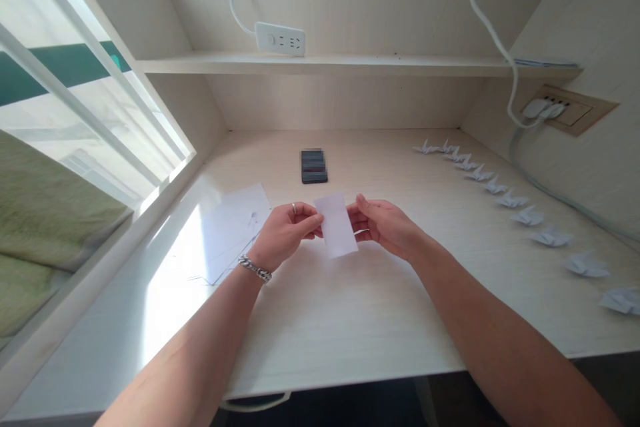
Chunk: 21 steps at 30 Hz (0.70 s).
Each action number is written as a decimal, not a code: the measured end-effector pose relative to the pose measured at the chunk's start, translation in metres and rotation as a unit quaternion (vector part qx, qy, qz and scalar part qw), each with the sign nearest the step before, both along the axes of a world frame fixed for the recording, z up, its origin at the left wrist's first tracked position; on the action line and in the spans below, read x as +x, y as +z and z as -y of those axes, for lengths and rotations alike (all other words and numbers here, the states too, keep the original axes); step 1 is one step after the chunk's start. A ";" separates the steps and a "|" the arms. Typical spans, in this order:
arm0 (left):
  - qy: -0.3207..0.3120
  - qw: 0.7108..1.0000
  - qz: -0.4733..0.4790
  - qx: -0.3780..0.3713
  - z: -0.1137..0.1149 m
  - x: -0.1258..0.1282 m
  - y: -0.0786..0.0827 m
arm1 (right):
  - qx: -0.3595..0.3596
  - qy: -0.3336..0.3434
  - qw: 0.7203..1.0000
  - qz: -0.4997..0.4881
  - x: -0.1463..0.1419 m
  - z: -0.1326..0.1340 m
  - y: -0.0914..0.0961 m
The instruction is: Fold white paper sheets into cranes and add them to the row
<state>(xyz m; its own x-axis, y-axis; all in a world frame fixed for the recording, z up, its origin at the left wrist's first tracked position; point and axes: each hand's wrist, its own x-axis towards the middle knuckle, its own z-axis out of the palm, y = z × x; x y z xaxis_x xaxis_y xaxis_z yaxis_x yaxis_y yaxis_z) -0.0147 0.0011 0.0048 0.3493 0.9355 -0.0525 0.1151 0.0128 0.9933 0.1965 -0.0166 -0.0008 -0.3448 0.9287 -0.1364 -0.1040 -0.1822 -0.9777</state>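
Note:
A small white sheet of paper (336, 225) is held up above the desk, slightly tilted. My left hand (289, 230), with a ring and a chain bracelet, pinches its left edge between thumb and fingers. At the paper's right edge is my right hand (383, 223), thumb raised and fingers apart. Some of its fingertips reach behind the sheet, so whether they touch it is hidden. Beyond the hands lies a dark phone (314, 167) on the desk. More white paper sheets (230, 230) lie left of my left hand, partly in bright sunlight.
Several folded paper cranes (511, 199) form a curved row along the desk's right side. A power strip (280, 39) rests on the shelf (360, 67) above. A white cable (487, 23) hangs down to a wall socket (575, 110). White rails (100, 73) border the left side.

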 end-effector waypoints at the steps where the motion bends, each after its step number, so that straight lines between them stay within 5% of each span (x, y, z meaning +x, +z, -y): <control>1: 0.001 1.000 -0.009 0.001 -0.001 0.000 -0.001 | 0.014 -0.010 1.000 0.015 -0.001 0.000 0.000; 5: 0.009 1.000 0.012 -0.004 -0.001 0.002 -0.005 | 0.064 -0.079 0.992 0.072 -0.010 0.000 -0.006; 14: -0.011 0.999 -0.026 0.022 0.001 0.008 -0.012 | 0.055 -0.111 0.989 0.080 -0.015 0.000 -0.006; 21: -0.036 0.995 -0.020 -0.087 0.003 0.005 -0.006 | 0.068 -0.198 0.976 0.055 -0.016 -0.002 -0.005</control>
<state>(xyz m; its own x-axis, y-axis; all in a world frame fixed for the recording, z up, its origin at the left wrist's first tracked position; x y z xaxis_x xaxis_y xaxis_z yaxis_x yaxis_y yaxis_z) -0.0094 -0.0022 -0.0014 0.4089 0.8841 -0.2264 0.1608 0.1744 0.9715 0.1805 -0.0143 -0.0063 0.0541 0.9984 -0.0188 -0.0334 -0.0170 -0.9993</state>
